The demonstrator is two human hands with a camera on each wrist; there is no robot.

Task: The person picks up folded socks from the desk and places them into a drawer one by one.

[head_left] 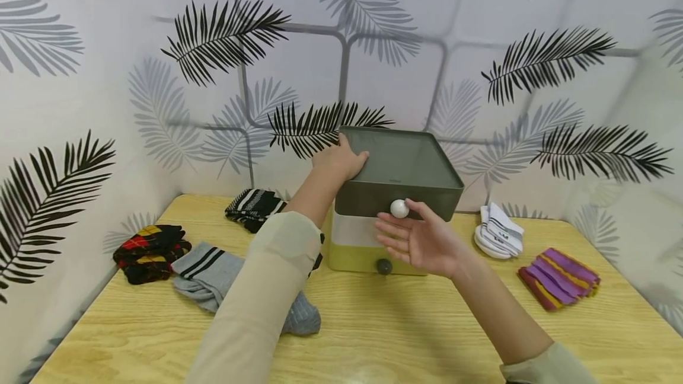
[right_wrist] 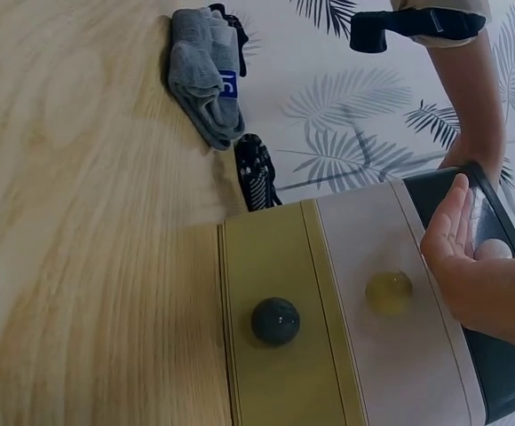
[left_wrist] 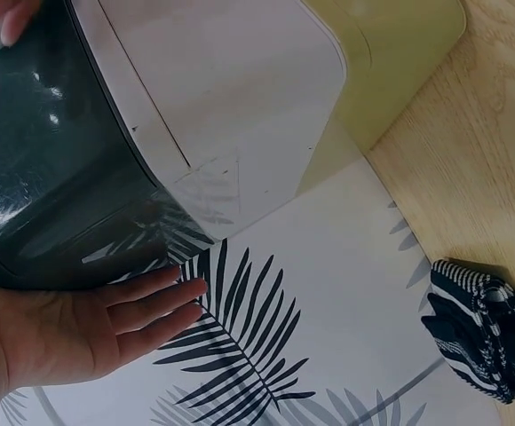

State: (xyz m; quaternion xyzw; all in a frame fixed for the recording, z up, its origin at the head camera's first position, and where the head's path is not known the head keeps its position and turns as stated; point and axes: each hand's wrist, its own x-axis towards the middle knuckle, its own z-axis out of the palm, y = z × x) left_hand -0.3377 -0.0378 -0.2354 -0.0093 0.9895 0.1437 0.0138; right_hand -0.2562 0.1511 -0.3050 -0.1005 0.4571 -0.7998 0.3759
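Note:
A small three-tier drawer box stands at the back of the table, with a dark green top tier, a pale middle tier and a yellow-green bottom tier. My left hand rests against the left side of the top tier, its thumb over the upper rim and its other fingers straight along the side. In front, my right hand is at the white knob of the top drawer. Its thumb is by the knob and its fingers stretch out below. A yellow knob and a dark knob mark the lower drawers.
On the left lie plaid socks, grey striped socks, black-and-white socks and blue-grey socks. On the right are white socks and purple striped socks. A leaf-patterned wall covering rises behind the wooden table.

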